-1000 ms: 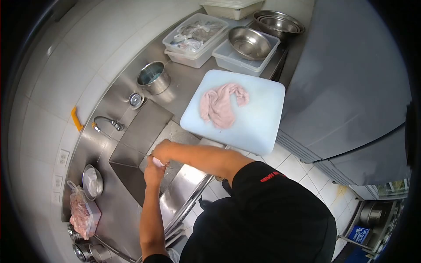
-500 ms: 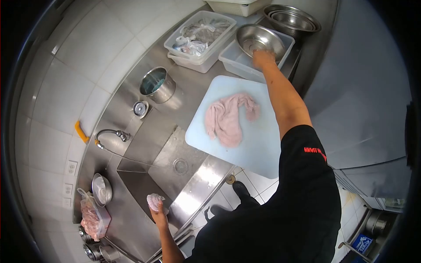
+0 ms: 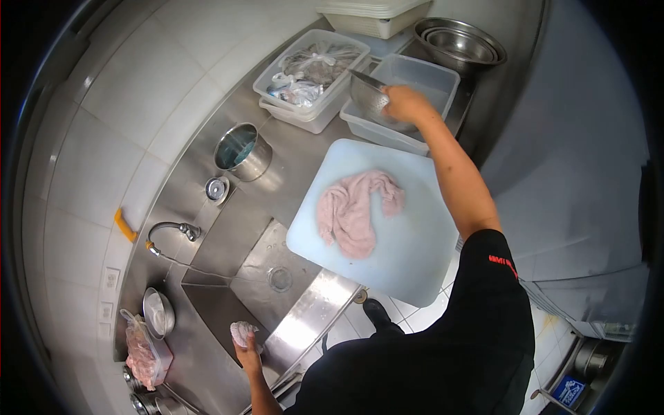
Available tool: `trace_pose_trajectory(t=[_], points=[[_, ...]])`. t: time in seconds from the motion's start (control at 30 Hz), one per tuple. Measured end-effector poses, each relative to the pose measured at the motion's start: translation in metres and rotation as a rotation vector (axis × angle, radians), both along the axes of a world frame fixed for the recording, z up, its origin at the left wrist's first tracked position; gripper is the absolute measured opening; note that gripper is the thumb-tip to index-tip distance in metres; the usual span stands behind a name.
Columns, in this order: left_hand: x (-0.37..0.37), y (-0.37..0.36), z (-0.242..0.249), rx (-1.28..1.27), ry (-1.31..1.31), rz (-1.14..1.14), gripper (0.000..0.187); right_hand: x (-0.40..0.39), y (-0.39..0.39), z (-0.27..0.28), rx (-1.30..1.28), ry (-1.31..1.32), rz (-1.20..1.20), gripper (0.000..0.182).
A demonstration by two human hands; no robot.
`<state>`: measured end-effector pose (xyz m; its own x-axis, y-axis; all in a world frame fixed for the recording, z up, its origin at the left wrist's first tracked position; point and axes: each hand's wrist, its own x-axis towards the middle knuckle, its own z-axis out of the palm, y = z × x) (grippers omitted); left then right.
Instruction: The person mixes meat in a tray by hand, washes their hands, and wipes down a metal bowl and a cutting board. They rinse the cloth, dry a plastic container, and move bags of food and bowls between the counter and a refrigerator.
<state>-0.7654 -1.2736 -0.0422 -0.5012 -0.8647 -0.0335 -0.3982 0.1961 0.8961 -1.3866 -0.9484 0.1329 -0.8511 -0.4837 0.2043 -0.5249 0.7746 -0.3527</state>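
My right hand (image 3: 407, 105) grips the rim of a shiny steel bowl (image 3: 366, 93), which is tipped on its side over a clear plastic tub (image 3: 443, 79). At the lower left, my left hand (image 3: 247, 354) is closed around a crumpled whitish-pink cloth (image 3: 242, 333) above the sink's near corner. Between the two hands lies a pale blue cutting board (image 3: 408, 256), with a bunched pink towel (image 3: 349, 214) on top. Water runs from the faucet (image 3: 185, 230) into the steel sink (image 3: 259, 252).
A lidless tub of bagged food (image 3: 315, 66) stands beside the clear tub. Nested steel bowls (image 3: 460, 45) sit in the far corner. A steel pot (image 3: 245, 152) is behind the sink; a small bowl (image 3: 159, 313) and bagged meat (image 3: 142, 356) are at left. A grey appliance (image 3: 567, 159) borders the right.
My right hand has turned the steel bowl from facing up to tipped sideways, shifting it slightly left and down. My left hand still holds the cloth. The camera view has shifted a little.
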Motion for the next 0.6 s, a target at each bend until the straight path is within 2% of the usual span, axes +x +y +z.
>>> trace_pose_trajectory(t=[0.03, 0.13, 0.23, 0.3, 0.4, 0.43, 0.47, 0.5, 0.53, 0.57, 0.6], points=[[-0.002, 0.000, -0.001, -0.031, -0.007, 0.020, 0.057, 0.000, 0.001, 0.008, -0.018, 0.035, 0.049, 0.047], [-0.010, 0.015, 0.011, -0.120, -0.033, 0.101, 0.059, 0.007, 0.020, 0.054, 0.052, 0.153, -0.067, 0.046], [-0.020, 0.029, 0.028, -0.116, -0.046, 0.081, 0.058, -0.035, 0.049, 0.093, 0.028, 0.311, -0.230, 0.040], [-0.014, 0.022, 0.017, -0.012, 0.042, 0.059, 0.059, -0.056, 0.064, 0.112, 0.098, 0.589, -0.439, 0.041], [-0.007, 0.008, 0.011, 0.039, 0.107, 0.084, 0.058, -0.068, 0.064, 0.114, -0.134, 0.583, -0.353, 0.043], [-0.012, 0.010, 0.018, 0.042, 0.116, 0.103, 0.057, -0.055, 0.052, 0.107, -0.152, 0.468, -0.212, 0.043], [-0.017, 0.012, 0.024, -0.130, 0.061, 0.151, 0.055, -0.037, 0.036, 0.094, -0.167, 0.352, -0.067, 0.044], [-0.022, 0.010, 0.036, -0.259, -0.119, 0.179, 0.053, 0.000, 0.014, 0.091, -0.082, 0.223, 0.045, 0.045], [-0.027, 0.007, 0.048, -0.409, -0.338, 0.203, 0.053, 0.012, -0.004, 0.070, -0.008, 0.182, 0.287, 0.045], [-0.035, 0.004, 0.062, -0.374, -0.401, 0.170, 0.053, 0.049, -0.029, 0.065, 0.065, -0.022, 0.360, 0.046], [-0.046, 0.005, 0.076, -0.267, -0.227, 0.134, 0.049, 0.076, -0.054, 0.049, 0.068, -0.028, 0.464, 0.047]])
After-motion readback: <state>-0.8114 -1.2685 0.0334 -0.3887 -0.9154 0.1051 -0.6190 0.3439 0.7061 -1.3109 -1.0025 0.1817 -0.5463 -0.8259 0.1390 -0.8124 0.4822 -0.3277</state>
